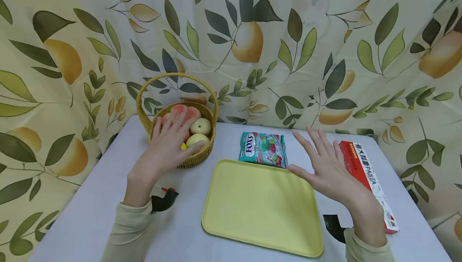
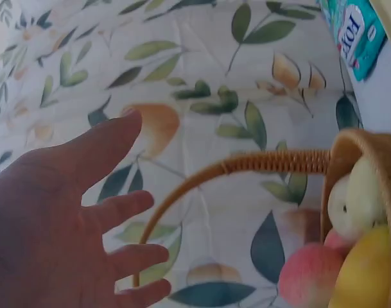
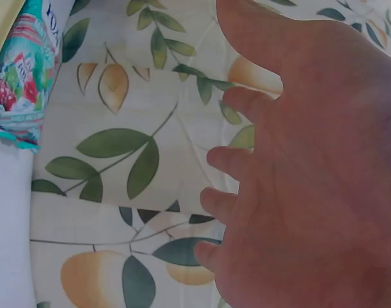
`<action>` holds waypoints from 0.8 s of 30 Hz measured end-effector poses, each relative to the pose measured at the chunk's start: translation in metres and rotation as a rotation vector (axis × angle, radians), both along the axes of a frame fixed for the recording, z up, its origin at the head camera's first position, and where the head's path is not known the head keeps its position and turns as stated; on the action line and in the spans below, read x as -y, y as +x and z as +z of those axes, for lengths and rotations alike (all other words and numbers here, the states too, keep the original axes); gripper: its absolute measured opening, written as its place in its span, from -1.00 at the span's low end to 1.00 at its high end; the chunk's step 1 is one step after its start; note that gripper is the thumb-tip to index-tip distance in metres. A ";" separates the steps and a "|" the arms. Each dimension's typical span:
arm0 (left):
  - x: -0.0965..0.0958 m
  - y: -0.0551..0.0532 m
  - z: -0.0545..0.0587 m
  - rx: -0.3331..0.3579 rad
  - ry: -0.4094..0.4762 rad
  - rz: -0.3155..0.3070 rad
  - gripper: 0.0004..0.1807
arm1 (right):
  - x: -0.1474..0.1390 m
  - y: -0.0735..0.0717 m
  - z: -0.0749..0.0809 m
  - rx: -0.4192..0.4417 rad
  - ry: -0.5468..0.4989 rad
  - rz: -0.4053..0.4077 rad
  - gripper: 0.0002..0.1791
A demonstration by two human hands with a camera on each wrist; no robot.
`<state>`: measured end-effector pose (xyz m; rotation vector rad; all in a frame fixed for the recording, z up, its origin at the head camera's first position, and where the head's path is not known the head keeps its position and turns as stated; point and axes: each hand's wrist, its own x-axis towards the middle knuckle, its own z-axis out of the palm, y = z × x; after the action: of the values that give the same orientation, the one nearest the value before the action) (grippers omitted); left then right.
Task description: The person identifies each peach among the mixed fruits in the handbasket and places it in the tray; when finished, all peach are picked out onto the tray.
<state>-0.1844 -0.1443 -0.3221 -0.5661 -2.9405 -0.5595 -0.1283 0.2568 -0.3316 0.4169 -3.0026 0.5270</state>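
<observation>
Fruit basket (image 1: 203,155) sits near the left hand (image 1: 162,145), FOX'S candy bag (image 1: 262,149) near the right hand (image 1: 330,169). Both hands are spread (fingers extended).

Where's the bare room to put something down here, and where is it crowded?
The yellow tray is bare. White tabletop also shows free between the tray and the left sleeve, and between the basket and the FOX'S packet. Crowded: inside the basket, piled with fruit, and at the tray's far edge, where the packet lies close.

Spread fingers (image 2: 140,258), wicker basket (image 2: 341,154), fruit (image 2: 362,273) inside
</observation>
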 end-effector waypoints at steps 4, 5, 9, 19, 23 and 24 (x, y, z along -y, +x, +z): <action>0.019 -0.006 0.004 -0.014 0.028 0.022 -0.09 | 0.003 -0.002 -0.004 0.008 -0.003 0.017 0.03; 0.025 -0.008 0.005 -0.021 0.042 0.035 -0.08 | 0.004 -0.002 -0.005 0.006 -0.003 0.021 0.02; 0.054 -0.015 0.002 -0.042 0.110 0.116 -0.01 | 0.006 -0.004 -0.008 0.015 -0.020 0.032 -0.01; 0.099 -0.049 -0.036 0.036 0.556 0.280 0.11 | 0.021 -0.008 -0.011 0.017 -0.050 0.089 -0.11; 0.093 -0.059 -0.049 0.092 0.630 0.269 0.18 | 0.041 -0.005 -0.020 -0.013 -0.109 0.197 -0.20; 0.091 -0.060 -0.050 0.093 0.629 0.270 0.18 | 0.046 -0.005 -0.023 -0.013 -0.122 0.224 -0.22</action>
<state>-0.2440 -0.2357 -0.3725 -0.0714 -2.6204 -1.4104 -0.1334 0.2111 -0.3542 0.7487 -2.9075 0.7165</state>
